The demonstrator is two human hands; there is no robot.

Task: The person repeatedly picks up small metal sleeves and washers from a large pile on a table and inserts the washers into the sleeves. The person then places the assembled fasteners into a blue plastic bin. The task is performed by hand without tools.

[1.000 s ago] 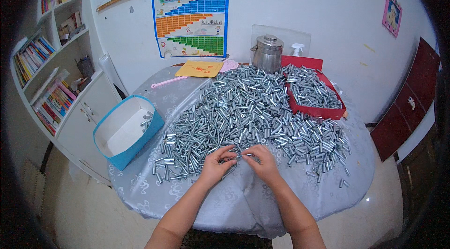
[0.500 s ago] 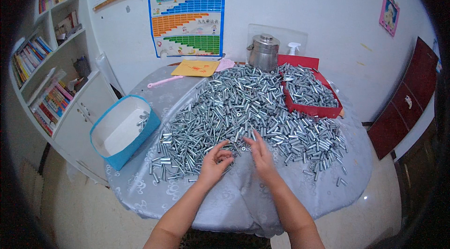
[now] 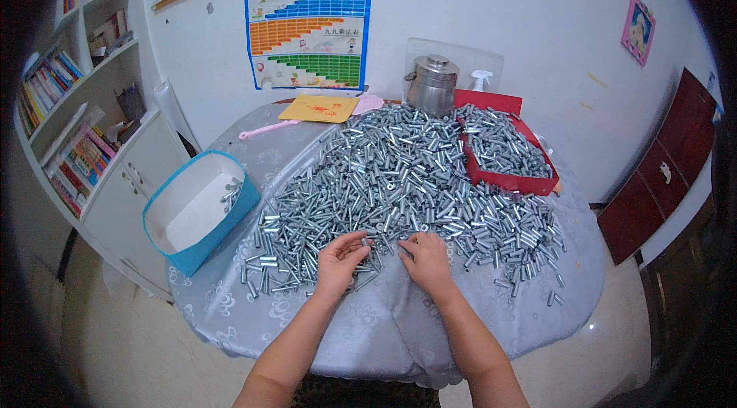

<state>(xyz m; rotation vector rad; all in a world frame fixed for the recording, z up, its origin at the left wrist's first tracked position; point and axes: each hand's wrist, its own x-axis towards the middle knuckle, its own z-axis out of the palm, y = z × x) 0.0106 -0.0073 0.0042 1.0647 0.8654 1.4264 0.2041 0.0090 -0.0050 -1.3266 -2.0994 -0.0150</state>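
A wide heap of silvery metal sleeves and thin bolts (image 3: 407, 162) covers the middle of the table. At its near edge my left hand (image 3: 338, 262) is closed, fingers curled toward the thumb. A small metal piece shows at its fingertips, too small to tell whether bolt or sleeve. My right hand (image 3: 428, 260) is beside it, a short gap away. Its fingers are bent and drawn together at the pile, and what they grip is hidden. Both forearms rest over the grey cloth.
A blue fabric bin (image 3: 203, 212) with a few metal pieces stands at the left. A red box (image 3: 510, 183) full of sleeves is at the back right. Behind are a steel pot (image 3: 432, 85), a yellow envelope (image 3: 318, 109) and a pink stick (image 3: 269, 129). The grey tablecloth (image 3: 376, 339) hangs over the near edge.
My right hand has dropped slightly and turned inward, its fingers going from stretched to bent. My left hand has shifted a little left, fingers still curled. The view has shifted slightly.
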